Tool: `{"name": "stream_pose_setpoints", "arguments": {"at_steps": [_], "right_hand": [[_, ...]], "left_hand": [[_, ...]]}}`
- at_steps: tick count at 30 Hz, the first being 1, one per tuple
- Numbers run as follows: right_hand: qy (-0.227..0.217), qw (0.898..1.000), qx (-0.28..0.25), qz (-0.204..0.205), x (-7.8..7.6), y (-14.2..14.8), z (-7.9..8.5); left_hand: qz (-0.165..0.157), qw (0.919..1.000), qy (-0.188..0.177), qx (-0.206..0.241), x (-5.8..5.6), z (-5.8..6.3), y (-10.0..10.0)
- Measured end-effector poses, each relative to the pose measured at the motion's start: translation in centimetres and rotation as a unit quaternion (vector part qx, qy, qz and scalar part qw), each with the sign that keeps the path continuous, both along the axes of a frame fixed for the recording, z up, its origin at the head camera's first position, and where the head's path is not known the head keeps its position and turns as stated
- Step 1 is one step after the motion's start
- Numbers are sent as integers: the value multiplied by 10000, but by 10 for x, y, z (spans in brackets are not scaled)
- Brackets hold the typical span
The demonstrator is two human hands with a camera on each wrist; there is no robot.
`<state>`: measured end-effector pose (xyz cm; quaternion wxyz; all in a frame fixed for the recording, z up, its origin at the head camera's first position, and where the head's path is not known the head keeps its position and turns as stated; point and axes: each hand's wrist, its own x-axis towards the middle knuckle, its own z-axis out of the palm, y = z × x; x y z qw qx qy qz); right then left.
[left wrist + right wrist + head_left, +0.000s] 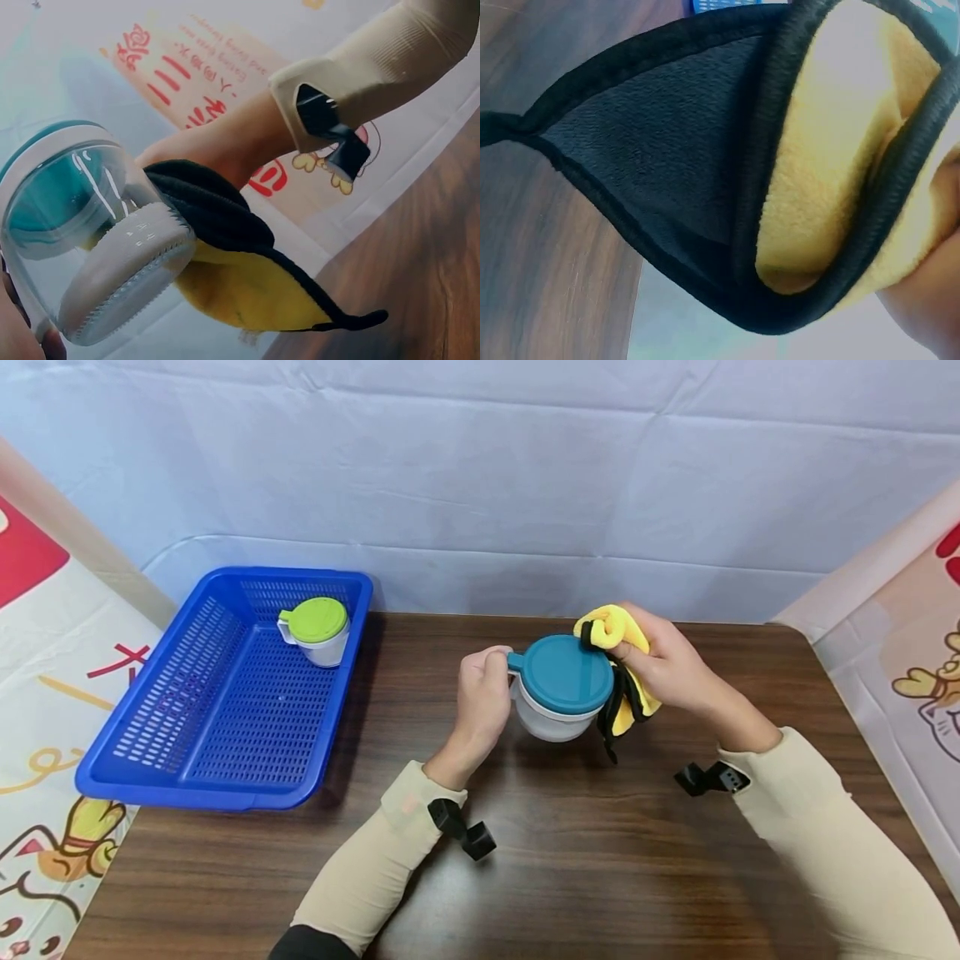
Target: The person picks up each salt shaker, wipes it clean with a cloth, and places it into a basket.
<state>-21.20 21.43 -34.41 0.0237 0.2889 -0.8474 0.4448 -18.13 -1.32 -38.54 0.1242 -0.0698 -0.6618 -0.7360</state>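
Left hand [482,692]: I grip the clear, round, teal-lidded handled jar [564,685]
Right hand [669,667]: I pinch a plush yellow-and-black cloth [633,687]
Jar: between both hands, right of the perforated blue plastic basket [255,727]

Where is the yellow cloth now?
Head view, right of centre: the yellow cloth is gripped in the right hand, at the right side of the teal-lidded jar.
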Motion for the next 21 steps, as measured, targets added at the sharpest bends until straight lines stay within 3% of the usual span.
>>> {"name": "stream_pose_setpoints", "arguments": {"at_steps": [9, 21], "right_hand": [[-437, 9964, -7, 733, -19, 0, 5], [-510, 9856, 410, 1560, -42, -9, 15]], "left_hand": [[6, 10000, -50, 39, 1, 0, 3], [10, 10000, 30, -12, 0, -1, 6]]}}
